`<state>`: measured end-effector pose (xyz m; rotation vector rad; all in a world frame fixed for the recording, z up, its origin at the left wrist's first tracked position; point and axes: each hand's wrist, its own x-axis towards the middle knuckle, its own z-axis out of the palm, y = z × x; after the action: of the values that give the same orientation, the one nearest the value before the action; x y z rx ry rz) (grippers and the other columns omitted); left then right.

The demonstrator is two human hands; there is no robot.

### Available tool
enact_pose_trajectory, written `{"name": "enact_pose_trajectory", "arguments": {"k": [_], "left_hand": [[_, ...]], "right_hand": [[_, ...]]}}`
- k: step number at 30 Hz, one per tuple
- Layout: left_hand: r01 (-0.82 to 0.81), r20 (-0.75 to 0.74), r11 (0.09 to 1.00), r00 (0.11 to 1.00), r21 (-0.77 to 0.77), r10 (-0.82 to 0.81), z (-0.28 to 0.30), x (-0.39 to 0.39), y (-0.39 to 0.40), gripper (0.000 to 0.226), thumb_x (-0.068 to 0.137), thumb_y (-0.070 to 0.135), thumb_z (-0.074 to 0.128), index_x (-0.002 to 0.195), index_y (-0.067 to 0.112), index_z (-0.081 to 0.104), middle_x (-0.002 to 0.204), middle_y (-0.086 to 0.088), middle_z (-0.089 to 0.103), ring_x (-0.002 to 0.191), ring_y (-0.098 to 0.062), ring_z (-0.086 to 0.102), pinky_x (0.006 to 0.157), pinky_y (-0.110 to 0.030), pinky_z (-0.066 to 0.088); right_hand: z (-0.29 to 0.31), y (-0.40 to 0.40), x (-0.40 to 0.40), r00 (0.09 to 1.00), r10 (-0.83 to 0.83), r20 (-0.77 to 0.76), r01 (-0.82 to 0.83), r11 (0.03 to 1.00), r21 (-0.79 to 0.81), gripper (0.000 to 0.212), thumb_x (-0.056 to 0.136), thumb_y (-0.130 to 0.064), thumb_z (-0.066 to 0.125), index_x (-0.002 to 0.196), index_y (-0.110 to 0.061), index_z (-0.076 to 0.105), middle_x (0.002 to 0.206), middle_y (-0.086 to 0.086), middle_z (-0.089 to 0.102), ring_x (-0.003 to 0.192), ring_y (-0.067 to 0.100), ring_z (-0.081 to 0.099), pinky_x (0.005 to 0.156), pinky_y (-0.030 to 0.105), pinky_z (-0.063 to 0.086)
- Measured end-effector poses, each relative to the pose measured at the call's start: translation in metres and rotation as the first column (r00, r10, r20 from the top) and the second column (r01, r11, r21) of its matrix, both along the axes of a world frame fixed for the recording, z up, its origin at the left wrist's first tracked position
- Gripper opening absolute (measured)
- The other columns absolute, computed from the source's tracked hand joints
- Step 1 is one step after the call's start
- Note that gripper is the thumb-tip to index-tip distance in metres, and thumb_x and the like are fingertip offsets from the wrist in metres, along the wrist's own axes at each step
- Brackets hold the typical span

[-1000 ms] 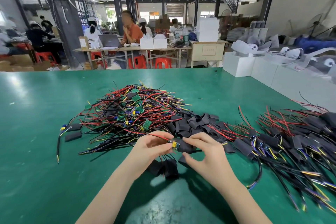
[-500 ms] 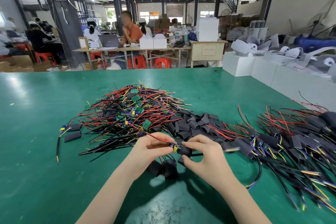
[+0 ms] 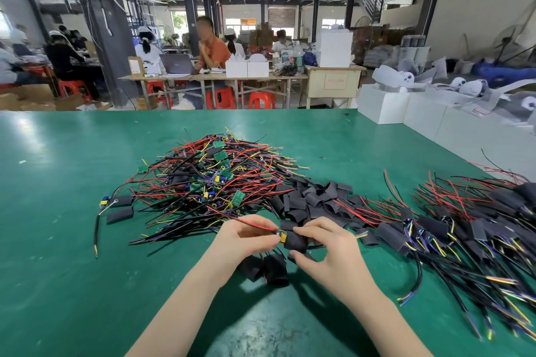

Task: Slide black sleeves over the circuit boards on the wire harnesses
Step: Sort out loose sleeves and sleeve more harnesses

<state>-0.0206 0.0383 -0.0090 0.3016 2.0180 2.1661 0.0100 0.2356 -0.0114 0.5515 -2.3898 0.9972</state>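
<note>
The left hand [image 3: 246, 236] pinches the end of a wire harness [image 3: 255, 224], its fingers [image 3: 268, 240] curled tight around the small board with a yellow part showing right at the fingertips. A red wire runs from that pinch up and away to the left, over the back of the hand. The right hand [image 3: 324, 249] holds a black sleeve [image 3: 295, 242], thumb below and fingers curled over the top, so the sleeve's open mouth sits touching the yellow end held by the left fingers. How far the board has entered the sleeve cannot be told.

Just below the fingers, a few more black sleeves [image 3: 266, 268] lie on the green table [image 3: 58, 240], partly under the left wrist. Beyond the fingertips, a loose heap of empty sleeves [image 3: 313, 200] rests on the table, and farther past the left fingers sprawls a tangled pile of bare harnesses [image 3: 214, 180] with green boards and red, black and yellow wires. To the right of the right fingers lies a spread of harnesses already wearing sleeves [image 3: 452, 229]. Well left of the left fingers, one harness [image 3: 111, 203] lies alone beside a flat sleeve [image 3: 119, 216].
</note>
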Motion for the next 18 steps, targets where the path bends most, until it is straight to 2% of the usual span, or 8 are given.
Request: {"name": "enact_pose_trajectory", "arguments": {"k": [3, 8, 12, 18], "left_hand": [[0.029, -0.103, 0.998, 0.994, -0.061, -0.035, 0.0000, 0.0014, 0.0017, 0.020, 0.070, -0.003, 0.080, 0.082, 0.013, 0.076, 0.086, -0.008, 0.075, 0.081, -0.014, 0.070, 0.073, -0.019, 0.052], [-0.019, -0.090, 0.994, 0.996, -0.111, 0.009, -0.0031, 0.0005, 0.0060, 0.017, 0.073, -0.001, 0.080, 0.077, 0.015, 0.076, 0.082, -0.013, 0.075, 0.073, -0.019, 0.070, 0.069, -0.024, 0.056], [-0.028, 0.003, 0.999, 1.000, -0.042, 0.028, -0.0043, 0.0009, 0.0063, 0.014, 0.076, 0.000, 0.078, 0.073, 0.013, 0.075, 0.080, -0.016, 0.074, 0.069, -0.020, 0.071, 0.063, -0.024, 0.056], [0.027, -0.129, 0.989, 0.991, -0.145, -0.046, -0.0027, 0.0024, 0.0073, 0.025, 0.073, -0.007, 0.077, 0.077, 0.018, 0.075, 0.083, -0.007, 0.074, 0.076, -0.016, 0.070, 0.071, -0.023, 0.054]], "right_hand": [[-0.0040, 0.0003, -0.0027, 0.998, -0.052, 0.043, 0.048, 0.995, 0.086, 0.039, 0.070, -0.021, 0.078, 0.108, -0.020, 0.073, 0.091, -0.008, 0.067, 0.084, 0.009, 0.062, 0.080, 0.024, 0.049], [-0.0072, 0.0017, -0.0054, 0.997, -0.051, 0.055, 0.039, 0.981, 0.190, 0.041, 0.071, -0.020, 0.075, 0.111, -0.019, 0.071, 0.092, -0.003, 0.069, 0.091, 0.017, 0.062, 0.081, 0.027, 0.048], [-0.0067, 0.0005, -0.0043, 0.998, -0.045, 0.036, 0.038, 0.985, 0.168, 0.039, 0.068, -0.014, 0.069, 0.107, -0.016, 0.072, 0.084, 0.000, 0.067, 0.084, 0.020, 0.062, 0.075, 0.031, 0.051], [-0.0060, -0.0003, -0.0027, 0.999, -0.010, 0.035, 0.006, 0.994, 0.111, 0.037, 0.066, -0.017, 0.067, 0.102, -0.018, 0.074, 0.079, -0.003, 0.066, 0.078, 0.015, 0.061, 0.071, 0.031, 0.051]]}}
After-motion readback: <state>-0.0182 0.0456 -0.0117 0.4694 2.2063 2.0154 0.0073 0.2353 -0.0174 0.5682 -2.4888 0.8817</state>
